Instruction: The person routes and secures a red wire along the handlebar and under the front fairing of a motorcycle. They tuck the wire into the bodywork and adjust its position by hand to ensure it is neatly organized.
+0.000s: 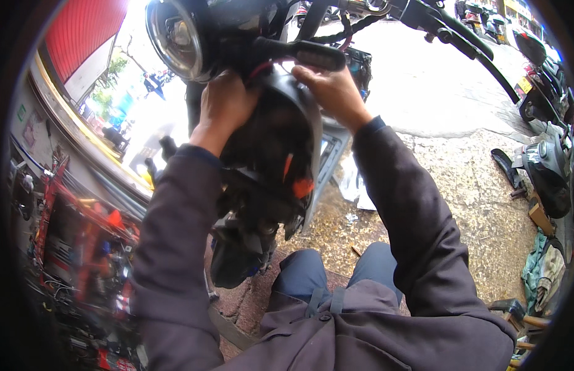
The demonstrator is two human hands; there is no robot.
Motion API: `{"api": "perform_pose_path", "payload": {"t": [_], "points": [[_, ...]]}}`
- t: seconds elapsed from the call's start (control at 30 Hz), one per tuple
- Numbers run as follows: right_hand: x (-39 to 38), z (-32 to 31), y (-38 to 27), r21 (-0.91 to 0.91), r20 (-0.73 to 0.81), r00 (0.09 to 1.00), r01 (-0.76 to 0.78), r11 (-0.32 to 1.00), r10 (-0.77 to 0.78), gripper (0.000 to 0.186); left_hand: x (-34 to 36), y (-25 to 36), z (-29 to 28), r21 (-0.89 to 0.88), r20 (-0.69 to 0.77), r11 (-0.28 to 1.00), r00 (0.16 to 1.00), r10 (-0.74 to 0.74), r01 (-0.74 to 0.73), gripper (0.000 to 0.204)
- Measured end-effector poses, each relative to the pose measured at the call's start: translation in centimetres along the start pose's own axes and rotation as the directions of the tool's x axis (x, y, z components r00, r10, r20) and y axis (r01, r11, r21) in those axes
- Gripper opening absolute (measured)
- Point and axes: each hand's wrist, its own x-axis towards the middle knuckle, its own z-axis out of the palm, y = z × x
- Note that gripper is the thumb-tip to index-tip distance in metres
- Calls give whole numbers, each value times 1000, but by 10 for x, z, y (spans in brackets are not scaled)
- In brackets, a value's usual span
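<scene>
A motorbike's front end stands before me, with a round headlight at the upper left. My left hand reaches in just below the headlight, beside a dark glossy panel with orange marks; its fingertips are hidden. My right hand is at the panel's upper right, under a black oblong turn signal. Its thumb and fingers are bent together there, and what lies between them is hidden. A thin red wire runs between the two hands.
Black handlebar parts stretch to the upper right. Red shelving with tools and loose parts stands at the left. Parked motorbikes line the right. Rags hang at the lower right, and white scraps lie on the ground.
</scene>
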Motion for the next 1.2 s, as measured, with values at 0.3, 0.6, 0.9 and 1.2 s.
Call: {"api": "perform_pose_path", "payload": {"t": [0.3,0.6,0.9,1.2], "points": [[25,6,21,-6,103,990,102,995,-101,29,-3,0,8,50,-57,996,995,82,-79,51],[28,12,29,141,48,971,224,964,-233,26,3,-10,16,237,-96,962,983,159,-133,44],[26,10,36,272,-25,983,179,945,-179,17,8,-17,29,176,-179,974,969,172,-141,42],[-17,10,20,-25,-302,901,319,947,-311,13,17,-29,25,111,-43,987,992,120,-115,65]]}}
